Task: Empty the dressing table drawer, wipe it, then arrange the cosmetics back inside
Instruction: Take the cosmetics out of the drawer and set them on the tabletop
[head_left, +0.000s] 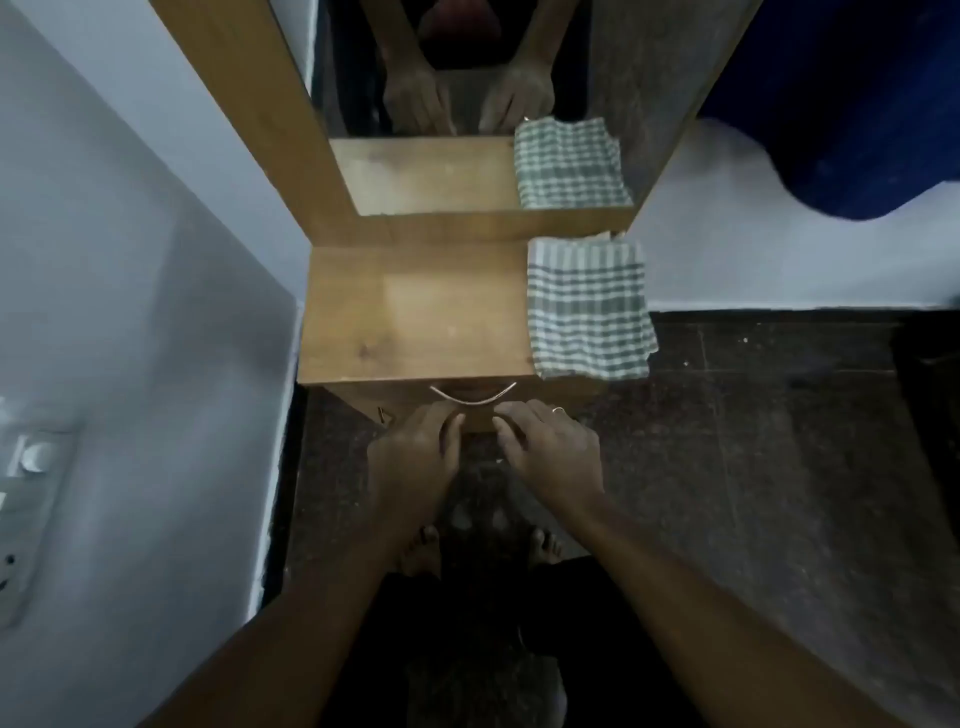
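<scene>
Head view, looking straight down. Left hand (415, 457) and right hand (548, 449) side by side, low against the front of the dressing table (415, 312), just below the curved metal drawer handle (472, 397). Fingers of both hands curl inward toward each other, tips close together but a gap between the two hands; they hold nothing that can be seen. Whether the fingertips touch the drawer front (545, 397) cannot be told — area is dark and blurred. Ring (558, 410) on one finger of the right hand.

Drawer appears closed, its front flush under the tabletop edge; contents not visible. No cosmetics in sight.

Tabletop: pale wood, bare over its left and middle parts. Folded checked cloth (589, 306), grey-green and white, lies on the right side, its right edge overhanging the table a little.

Behind the tabletop a mirror (441, 104) in a wooden frame stands upright; it reflects the cloth, the tabletop and both hands.

Forearms bare, entering from the bottom of frame. Bare feet (423, 551) visible on the dark speckled floor (753, 441) beneath the hands.

White wall (130, 260) to the left, with a switch plate (26, 493) at the left edge. Dark blue fabric (857, 104) at upper right.
</scene>
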